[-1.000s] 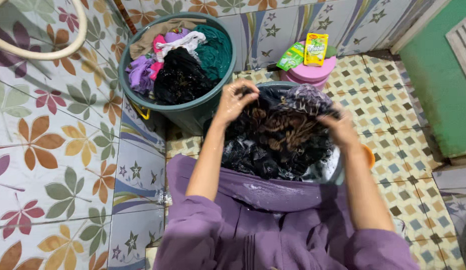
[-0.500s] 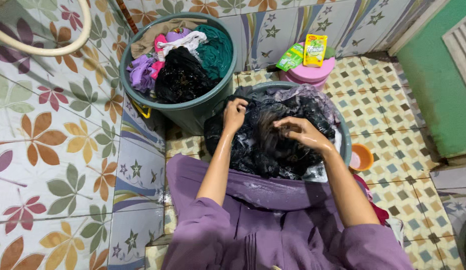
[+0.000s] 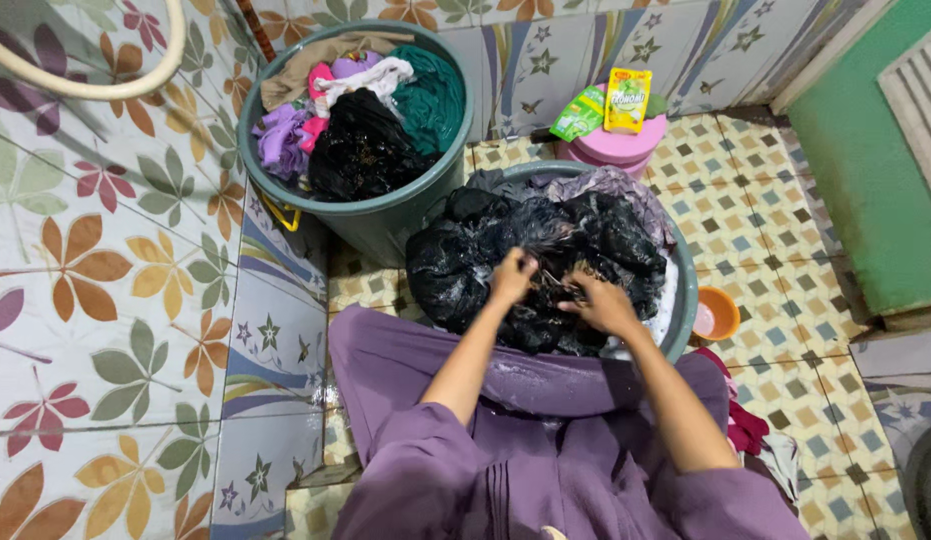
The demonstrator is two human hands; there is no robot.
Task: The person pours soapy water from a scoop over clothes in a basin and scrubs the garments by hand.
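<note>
A wet black garment (image 3: pixel 545 250) is heaped in a grey-green basin (image 3: pixel 685 285) on the tiled floor (image 3: pixel 775 210). It is gripped near its front edge by the left hand (image 3: pixel 512 278) and the right hand (image 3: pixel 603 303), both closed on bunched cloth, close together. Behind, a green tub (image 3: pixel 385 215) is filled with mixed clothes (image 3: pixel 360 115). Two detergent packets (image 3: pixel 610 103) are seen on a pink stool (image 3: pixel 625 150); a small orange bowl (image 3: pixel 716 315) is just beside the basin.

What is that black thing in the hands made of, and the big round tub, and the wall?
Black thing: wet cloth, likely; it folds, shines, has suds. Tub: probably plastic, smooth grey-green rim. Wall: glazed tile, glossy, with grout lines. Both the left hand and right hand grip the cloth.
</note>
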